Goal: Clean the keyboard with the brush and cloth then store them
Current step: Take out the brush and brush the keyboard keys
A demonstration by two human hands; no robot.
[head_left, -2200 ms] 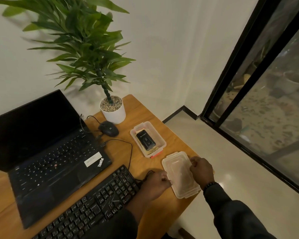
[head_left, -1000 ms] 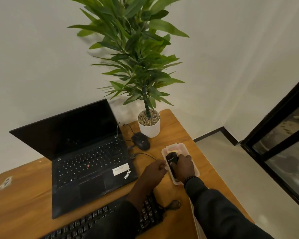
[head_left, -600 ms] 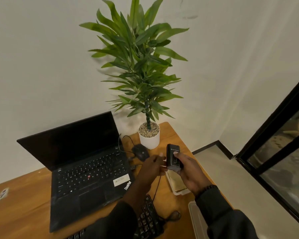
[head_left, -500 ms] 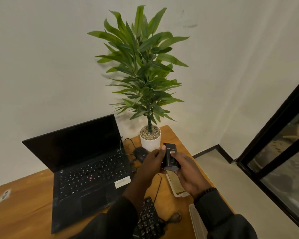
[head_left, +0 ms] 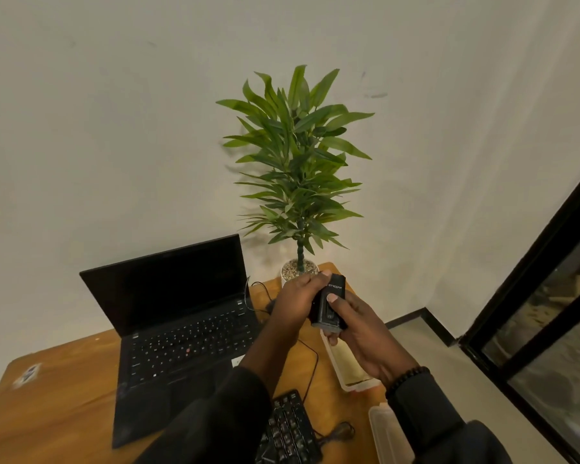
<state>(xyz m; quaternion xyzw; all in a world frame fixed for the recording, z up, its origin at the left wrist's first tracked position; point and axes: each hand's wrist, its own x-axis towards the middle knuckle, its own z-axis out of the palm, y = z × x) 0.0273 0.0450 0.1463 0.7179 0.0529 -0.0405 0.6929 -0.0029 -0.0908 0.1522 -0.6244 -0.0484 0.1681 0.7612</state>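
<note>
now both hands hold the black case (head_left: pixel 329 308) above the desk (head_left: pixel 64 396), over the open box (head_left: pixel 347 363). right hand (head_left: pixel 365 339) cradles it, thumb pinching its face; left hand (head_left: pixel 297 301) fingers curl round its top. judged light, rigid, smooth plastic; grip the long sides.

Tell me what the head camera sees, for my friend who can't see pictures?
Both hands, left hand and right hand, hold a small black case above a wooden desk. Behind are an open laptop and potted plant.
</note>
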